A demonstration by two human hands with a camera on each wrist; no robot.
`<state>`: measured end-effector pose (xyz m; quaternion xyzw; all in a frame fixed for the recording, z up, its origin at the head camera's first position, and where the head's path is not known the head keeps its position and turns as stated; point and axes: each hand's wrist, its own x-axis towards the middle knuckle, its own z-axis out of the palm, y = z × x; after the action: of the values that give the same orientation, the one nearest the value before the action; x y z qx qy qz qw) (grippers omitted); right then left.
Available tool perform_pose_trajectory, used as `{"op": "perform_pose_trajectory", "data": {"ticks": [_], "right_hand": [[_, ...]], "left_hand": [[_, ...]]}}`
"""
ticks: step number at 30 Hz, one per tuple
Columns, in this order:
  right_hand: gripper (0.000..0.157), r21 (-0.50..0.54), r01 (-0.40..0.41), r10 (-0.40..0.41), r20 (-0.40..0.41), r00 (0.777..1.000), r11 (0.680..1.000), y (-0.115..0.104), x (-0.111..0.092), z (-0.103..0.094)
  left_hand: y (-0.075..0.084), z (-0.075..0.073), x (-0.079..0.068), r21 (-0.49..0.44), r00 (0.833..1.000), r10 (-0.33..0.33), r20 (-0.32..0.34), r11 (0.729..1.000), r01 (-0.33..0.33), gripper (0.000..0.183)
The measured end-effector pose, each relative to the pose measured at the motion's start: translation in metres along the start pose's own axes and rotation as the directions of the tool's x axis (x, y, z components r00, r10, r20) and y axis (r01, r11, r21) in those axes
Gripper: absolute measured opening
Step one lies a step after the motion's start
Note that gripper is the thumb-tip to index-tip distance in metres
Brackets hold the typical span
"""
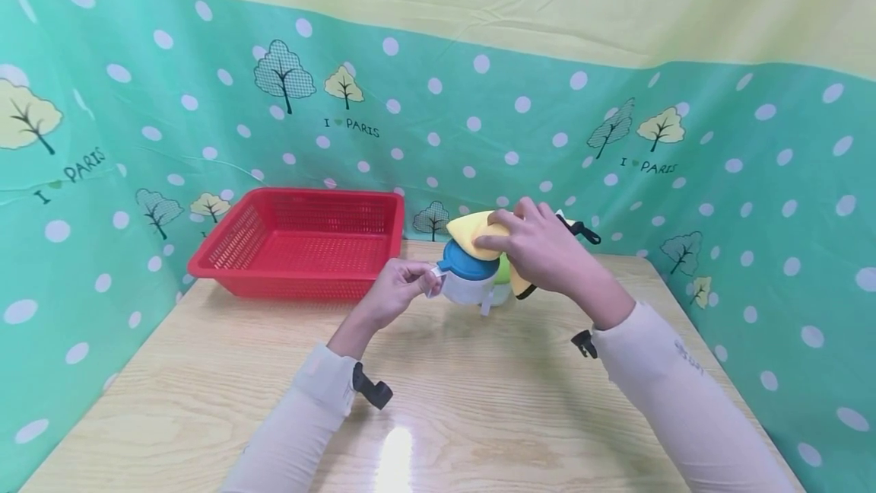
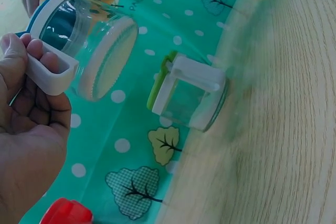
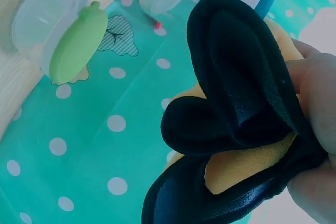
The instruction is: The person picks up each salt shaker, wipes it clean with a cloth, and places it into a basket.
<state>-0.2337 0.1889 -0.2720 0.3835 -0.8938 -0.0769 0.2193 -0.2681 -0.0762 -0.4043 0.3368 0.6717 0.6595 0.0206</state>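
Note:
By its white handle my left hand [image 1: 399, 291] grips a clear jar [image 1: 465, 289] with a blue lid [image 1: 468, 261]. In the left wrist view the jar [image 2: 86, 27] hangs tilted, its base facing right, and its inside looks bare. My right hand [image 1: 547, 251] holds a soft yellow-and-black plush thing [image 3: 236, 66] against the top of the blue lid. Thick black flaps and yellow fabric show in the right wrist view. A second jar [image 2: 186, 100], with a green lid [image 3: 79, 45] and white handle, stands on the table just behind the first.
At the left back of the wooden table [image 1: 438, 402] sits a red perforated basket [image 1: 301, 280]. A green dotted curtain [image 1: 472, 120] closes off the back and both sides. A black cord with a clip [image 1: 585, 233] sticks out beyond my right hand.

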Motion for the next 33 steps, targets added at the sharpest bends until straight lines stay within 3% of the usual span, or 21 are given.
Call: {"op": "perform_pose_trajectory", "data": {"ticks": [6,12,19,24,28,33], "right_hand": [[0.05,-0.028,-0.008,0.008,-0.004,1.0,1.0,0.004,0.001,-0.002],[0.052,0.01,0.042,-0.041,-0.014,0.999,0.999,-0.013,0.003,-0.011],[0.053,-0.03,0.069,-0.069,-0.018,0.997,0.997,-0.024,0.0,-0.015],[0.057,-0.022,0.028,-0.028,-0.026,0.999,0.999,-0.02,-0.008,-0.012],[0.061,0.007,0.008,-0.008,-0.044,0.999,1.0,-0.013,-0.013,-0.009],[0.06,0.125,-0.004,0.015,-0.085,0.996,0.992,0.0,-0.013,-0.004]], "left_hand": [[0.0,0.0,-0.001,-0.004,1.0,-0.001,-0.004,1.0,0.001,0.026],[0.0,0.0,-0.002,-0.013,1.0,0.002,-0.007,1.0,-0.002,0.029],[0.0,0.0,0.0,-0.009,0.999,0.024,-0.037,1.0,-0.025,0.026],[0.0,-0.001,-0.001,-0.022,0.998,0.039,-0.057,0.999,-0.04,0.028],[0.0,-0.002,-0.002,-0.036,0.997,0.056,-0.057,0.998,-0.058,0.04],[0.001,-0.001,-0.002,-0.048,0.997,0.07,-0.035,0.996,-0.072,0.053]]}}
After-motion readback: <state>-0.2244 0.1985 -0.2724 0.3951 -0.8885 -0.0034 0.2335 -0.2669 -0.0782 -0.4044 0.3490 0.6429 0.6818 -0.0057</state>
